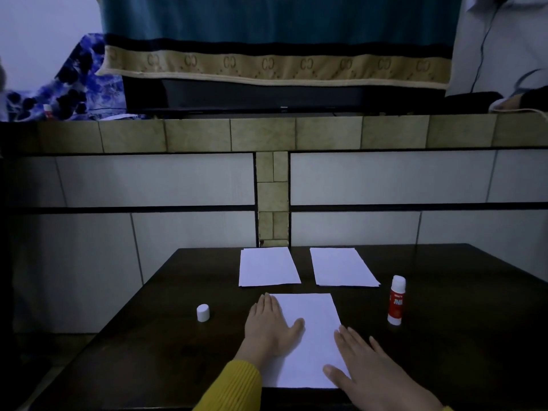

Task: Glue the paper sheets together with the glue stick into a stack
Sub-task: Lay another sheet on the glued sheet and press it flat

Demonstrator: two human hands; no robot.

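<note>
On the dark worktop (148,336) the leftmost thing is a small white cap (203,312), standing alone at about 9 o'clock from the near sheet of paper (308,336) and well apart from it. Next comes the left hand (268,324), in a yellow sleeve (234,387), lying flat with its fingers (268,302) straight and close together, palm down on the left edge of that near sheet, thumb spread toward the sheet's middle; it holds nothing. The near sheet lies flat at the front middle of the worktop, its near edge close to the worktop's front edge. At about 11 o'clock from it, toward the far edge, lies a second white sheet (268,266), and at about 1 o'clock a third (342,266), the two side by side with a narrow dark gap between them and a gap before the near sheet. The right hand (376,372) lies flat on the near sheet's right edge and lower right corner, fingers (353,339) straight and slightly spread, gripping nothing. Furthest right, at about 3 o'clock from the near sheet and apart from it, the red and white glue stick (396,301) stands upright with its cap off.
</note>
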